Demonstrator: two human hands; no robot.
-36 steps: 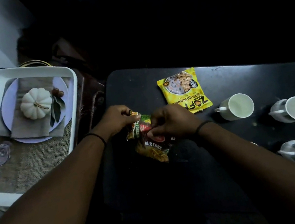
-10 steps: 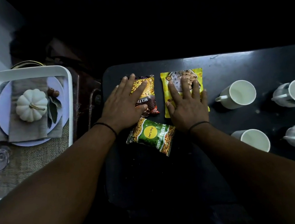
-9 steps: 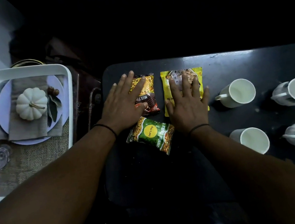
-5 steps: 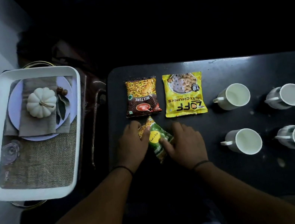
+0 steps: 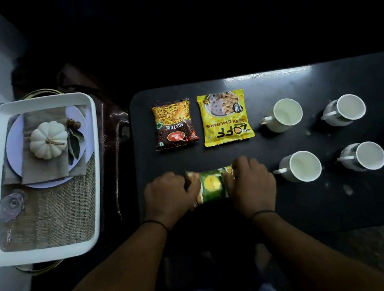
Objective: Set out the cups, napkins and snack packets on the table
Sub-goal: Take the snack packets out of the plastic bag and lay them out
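Hands gripped a green snack packet [image 5: 212, 185] by its ends, left hand [image 5: 169, 195] and right hand [image 5: 250, 182] each curled round one, at the black table's [image 5: 350, 207] six o'clock edge (four white cups [image 5: 285, 114] at three o'clock). Set down crooked, it could slide off the near edge.

Brown mixture packet [image 5: 173, 124] and yellow soya-chunks packet [image 5: 224, 117] side by side near the black bench's [image 5: 350, 204] far-left corner, green packet [image 5: 212, 185] nearer its front edge, four white cups [image 5: 283, 115] squared to their right.
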